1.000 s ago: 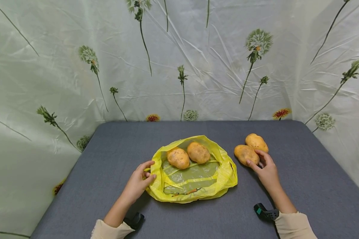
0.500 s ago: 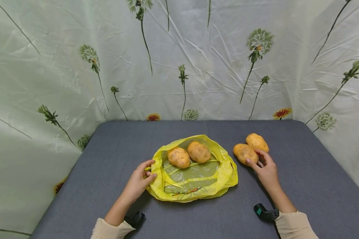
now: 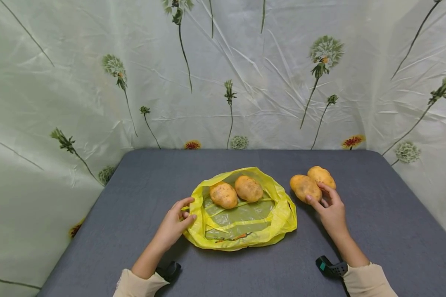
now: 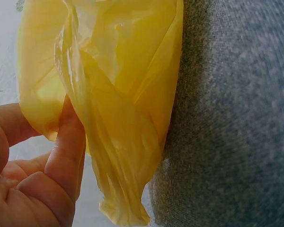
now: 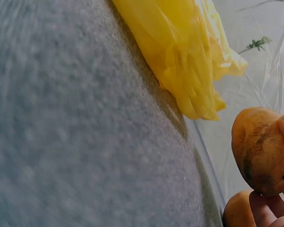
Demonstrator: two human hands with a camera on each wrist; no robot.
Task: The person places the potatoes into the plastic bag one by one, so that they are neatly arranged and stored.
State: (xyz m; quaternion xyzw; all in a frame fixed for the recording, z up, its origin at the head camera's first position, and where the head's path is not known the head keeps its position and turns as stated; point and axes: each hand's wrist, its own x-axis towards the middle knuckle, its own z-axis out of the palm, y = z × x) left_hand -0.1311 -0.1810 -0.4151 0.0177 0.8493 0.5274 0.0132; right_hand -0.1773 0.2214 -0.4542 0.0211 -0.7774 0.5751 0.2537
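Note:
A yellow plastic bag (image 3: 282, 216) lies with its mouth spread wide near the middle of the table. Inside it, towards the back, sit two potatoes, a left one (image 3: 223, 195) and a right one (image 3: 249, 189). My left hand (image 3: 171, 225) pinches the bag's left rim between thumb and fingers; the left wrist view shows the yellow film (image 4: 123, 109) beside those fingers. To the right of the bag, my right hand (image 3: 331, 210) grips a potato (image 3: 304, 187), which looks slightly raised off the table in the right wrist view. Behind it lies another potato (image 3: 322, 176), partly covered by the held one.
The dark grey table (image 3: 230, 272) has its back edge against a hanging pale curtain (image 3: 193, 111) printed with flowers. Black wrist devices sit at both wrists, a left one (image 3: 169, 272) and a right one (image 3: 330, 267).
The potato in my right hand has risen slightly and moved a little away from me. My left hand stays on the bag's rim. The whole head view has shifted slightly.

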